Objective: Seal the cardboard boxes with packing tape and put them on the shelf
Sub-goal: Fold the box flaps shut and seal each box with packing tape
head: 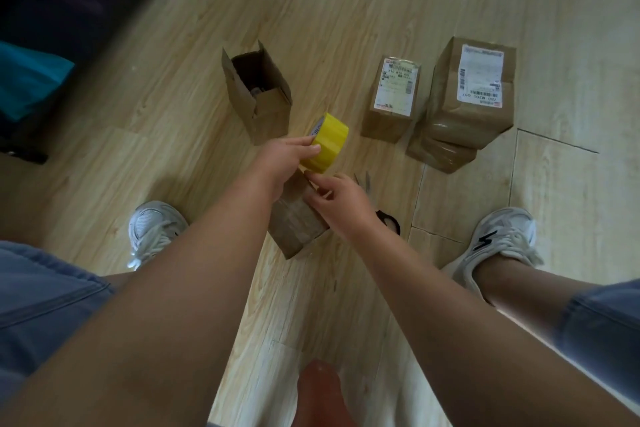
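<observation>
My left hand [282, 161] grips a yellow roll of packing tape [327, 144] just above a small cardboard box [294, 222] on the wooden floor. My right hand [337, 199] pinches the tape's loose end at the box's top edge. An open-topped cardboard box [258, 94] stands on the floor behind the roll. To the right stand two closed boxes with shipping labels, a smaller one [393, 100] and a larger one [472, 90]; the larger rests on another taped box [440, 154].
Scissors [377, 204] lie on the floor behind my right hand, mostly hidden. My two white sneakers [154, 229] [498, 243] flank the small box. Dark furniture with pink and teal items [41, 45] fills the upper left.
</observation>
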Demonstrator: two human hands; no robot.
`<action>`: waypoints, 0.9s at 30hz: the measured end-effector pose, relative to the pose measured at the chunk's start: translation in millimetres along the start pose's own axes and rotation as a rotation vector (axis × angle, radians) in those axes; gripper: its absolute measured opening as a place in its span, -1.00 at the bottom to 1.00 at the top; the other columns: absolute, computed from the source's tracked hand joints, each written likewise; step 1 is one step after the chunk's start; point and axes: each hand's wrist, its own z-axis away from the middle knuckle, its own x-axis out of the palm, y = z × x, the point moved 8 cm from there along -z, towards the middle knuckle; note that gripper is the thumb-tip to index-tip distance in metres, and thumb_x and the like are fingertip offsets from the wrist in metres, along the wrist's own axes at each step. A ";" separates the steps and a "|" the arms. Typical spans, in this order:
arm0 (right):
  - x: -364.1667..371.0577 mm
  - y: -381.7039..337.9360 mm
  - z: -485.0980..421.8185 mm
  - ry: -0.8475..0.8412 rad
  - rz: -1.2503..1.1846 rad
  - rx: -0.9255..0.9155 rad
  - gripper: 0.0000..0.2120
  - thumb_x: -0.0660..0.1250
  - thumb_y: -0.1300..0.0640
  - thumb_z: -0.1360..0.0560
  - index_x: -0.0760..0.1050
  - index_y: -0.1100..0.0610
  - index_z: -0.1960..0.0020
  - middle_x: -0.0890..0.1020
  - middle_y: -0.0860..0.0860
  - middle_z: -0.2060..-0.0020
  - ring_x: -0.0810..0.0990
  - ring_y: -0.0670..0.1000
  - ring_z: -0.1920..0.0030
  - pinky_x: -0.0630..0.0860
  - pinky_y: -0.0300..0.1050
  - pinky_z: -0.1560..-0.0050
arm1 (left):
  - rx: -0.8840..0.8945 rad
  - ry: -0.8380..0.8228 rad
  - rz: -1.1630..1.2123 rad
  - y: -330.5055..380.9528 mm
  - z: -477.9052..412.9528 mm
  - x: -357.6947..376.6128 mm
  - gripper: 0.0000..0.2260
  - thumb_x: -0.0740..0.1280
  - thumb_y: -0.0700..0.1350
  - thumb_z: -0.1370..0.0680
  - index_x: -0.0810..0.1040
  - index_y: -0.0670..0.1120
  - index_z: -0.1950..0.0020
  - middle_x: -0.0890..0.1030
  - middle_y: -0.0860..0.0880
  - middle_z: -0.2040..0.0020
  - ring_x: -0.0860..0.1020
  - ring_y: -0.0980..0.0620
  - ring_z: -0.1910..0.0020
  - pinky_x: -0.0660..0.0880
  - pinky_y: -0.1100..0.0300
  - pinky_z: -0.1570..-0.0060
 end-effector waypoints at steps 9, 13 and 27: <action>0.4 11.8 1.2 0.075 -0.076 0.085 -0.68 0.34 -0.09 -0.58 0.60 -0.06 -0.30 0.53 -0.01 0.01 0.54 -0.04 0.00 0.57 0.06 -0.08 | 0.050 -0.017 -0.015 5.0 1.7 2.4 -0.67 0.43 -0.16 -0.54 0.60 -0.08 -0.31 0.58 -0.04 -0.13 0.51 0.09 -0.05 0.43 0.23 0.09; -5.0 18.9 11.5 0.167 -0.037 0.122 -0.71 0.35 -0.20 -0.54 0.70 -0.08 -0.11 0.57 -0.04 0.11 0.54 -0.07 0.07 0.54 -0.02 0.04 | 0.062 -0.005 -0.014 4.7 -0.5 0.4 -0.66 0.44 -0.15 -0.54 0.60 -0.07 -0.31 0.57 -0.02 -0.16 0.47 0.05 -0.16 0.38 0.22 0.04; -100.7 -9.8 13.4 0.224 0.215 0.014 -0.69 0.42 0.08 -0.54 0.49 0.04 -0.26 0.55 -0.04 -0.17 0.55 0.01 -0.09 0.55 -0.02 -0.08 | 0.178 -0.085 -0.239 37.3 20.9 -1.0 -0.75 0.42 -0.16 -0.55 0.64 0.00 -0.21 0.64 -0.05 -0.14 0.55 0.01 -0.19 0.43 0.22 -0.07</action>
